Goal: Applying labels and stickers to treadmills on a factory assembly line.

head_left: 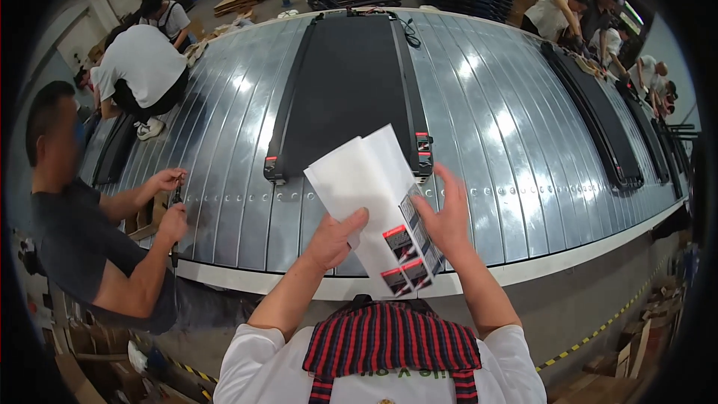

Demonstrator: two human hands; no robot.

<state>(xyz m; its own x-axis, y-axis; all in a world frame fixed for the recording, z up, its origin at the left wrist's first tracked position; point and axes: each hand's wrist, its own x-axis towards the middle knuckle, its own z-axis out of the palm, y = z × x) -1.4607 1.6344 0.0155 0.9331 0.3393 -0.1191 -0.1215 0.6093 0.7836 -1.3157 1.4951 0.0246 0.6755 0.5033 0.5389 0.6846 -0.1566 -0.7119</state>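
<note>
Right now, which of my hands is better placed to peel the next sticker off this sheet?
Probably the right hand: its fingers rest beside the red-and-black stickers at the sheet's lower right edge. The left hand pinches the white sheet from the left side, steadying it.

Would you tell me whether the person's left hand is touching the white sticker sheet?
Touching. The head view shows the left hand with its thumb pressed flat on the white sticker sheet, no gap between them.

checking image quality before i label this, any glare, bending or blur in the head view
Head view: bright glare patches streak the ribbed metal conveyor; fisheye bends its near edge into a curve, with black corners at the rim; the left hand, right hand and sticker sheet look sharp.
</note>
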